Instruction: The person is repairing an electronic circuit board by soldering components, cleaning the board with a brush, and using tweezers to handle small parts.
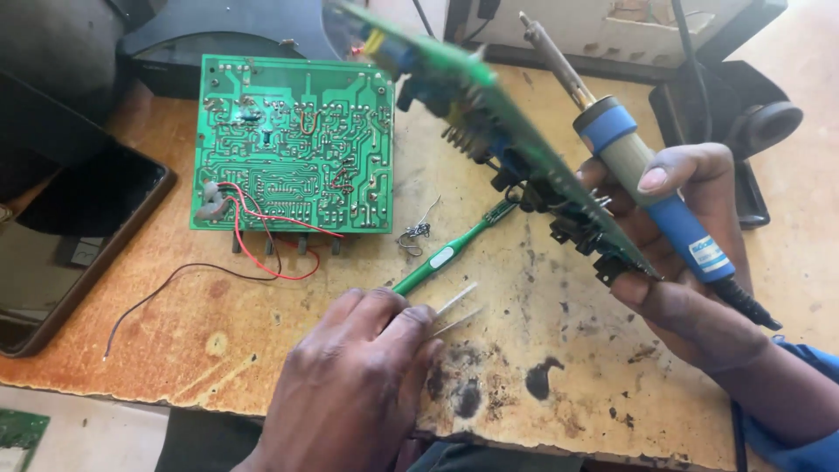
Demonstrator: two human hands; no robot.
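Right hand (690, 262) grips a blue-handled soldering iron (651, 188) and tilted green board (489, 114); left hand (358, 385) pinches thin metal tweezers (459, 310).

Right hand (677, 262) grips a blue-handled soldering iron (642, 166) plus a tilted green circuit board (498, 131), held above the desk (568, 350) nr its right edge. Left hand (354, 385), at front edge, pinches metal tweezers (456, 310). A 2nd green board (293, 144) w/ red wires lies flat nr back-left corner.
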